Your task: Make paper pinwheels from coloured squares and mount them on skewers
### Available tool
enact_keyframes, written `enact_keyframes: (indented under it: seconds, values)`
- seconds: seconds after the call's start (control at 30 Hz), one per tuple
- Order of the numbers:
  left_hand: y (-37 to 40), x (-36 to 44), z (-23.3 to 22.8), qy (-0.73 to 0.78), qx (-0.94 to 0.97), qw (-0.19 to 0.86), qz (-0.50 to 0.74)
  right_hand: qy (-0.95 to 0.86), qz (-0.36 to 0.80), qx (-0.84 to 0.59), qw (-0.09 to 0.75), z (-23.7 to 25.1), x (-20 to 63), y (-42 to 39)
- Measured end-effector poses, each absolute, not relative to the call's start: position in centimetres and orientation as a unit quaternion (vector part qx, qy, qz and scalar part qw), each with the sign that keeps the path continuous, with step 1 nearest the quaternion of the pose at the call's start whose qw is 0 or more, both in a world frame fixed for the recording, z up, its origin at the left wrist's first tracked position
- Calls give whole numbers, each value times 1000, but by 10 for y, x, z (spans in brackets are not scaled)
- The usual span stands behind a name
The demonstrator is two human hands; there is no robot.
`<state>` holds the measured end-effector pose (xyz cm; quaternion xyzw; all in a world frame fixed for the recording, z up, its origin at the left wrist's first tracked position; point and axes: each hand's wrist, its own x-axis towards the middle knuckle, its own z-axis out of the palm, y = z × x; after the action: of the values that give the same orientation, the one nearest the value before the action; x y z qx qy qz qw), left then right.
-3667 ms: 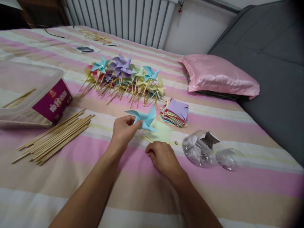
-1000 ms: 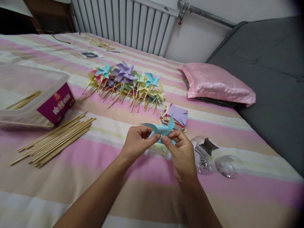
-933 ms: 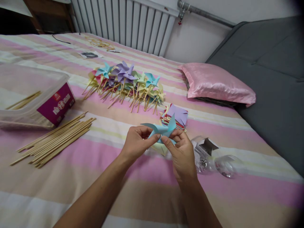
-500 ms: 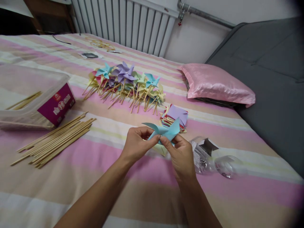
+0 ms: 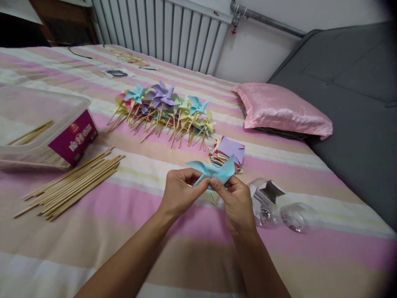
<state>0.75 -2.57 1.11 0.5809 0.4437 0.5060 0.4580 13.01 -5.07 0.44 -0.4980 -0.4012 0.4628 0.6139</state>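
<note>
Above the striped bed [image 5: 93, 231], my left hand [image 5: 180, 194] and right hand [image 5: 237, 205] both pinch the blue paper pinwheel [image 5: 214, 170] at its centre. I judge it feather-light, flimsy and easily creased, so the hub is the place to grip, not the blades.

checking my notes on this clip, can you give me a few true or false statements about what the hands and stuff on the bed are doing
1. Both hands pinch the blue paper pinwheel between them. True: left hand and right hand meet at its centre.
2. The bundle of wooden sticks lies right of the hands. False: it lies to their left, near the clear plastic box.
3. The finished pinwheels lie farther away than the hands. True.
4. The pink pillow rests on the stack of cut paper. False: they lie apart.
5. The clear jar stands upright. False: it lies on its side.
</note>
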Motion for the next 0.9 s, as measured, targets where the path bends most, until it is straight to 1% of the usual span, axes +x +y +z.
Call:
enact_keyframes:
  seconds: [0.3,0.4,0.47,0.57,0.7,0.8,0.9]
  values:
    - [-30,12,12,446,587,433,519,-387,473,-482,628,4,131,-51]
    - [-30,13,11,435,590,442,517,-385,477,-480,628,4,131,-50]
    - [-29,13,9,423,583,473,508,-383,478,-481,627,3,131,-50]
    - [-26,12,9,412,544,549,483,-376,486,-484,624,2,131,-49]
    - [-21,9,10,399,464,641,464,-385,516,-480,596,5,133,-49]
    - [-18,6,11,401,436,666,455,-388,550,-464,577,10,135,-50]
    - [-18,5,11,410,442,662,446,-391,547,-460,579,12,137,-51]
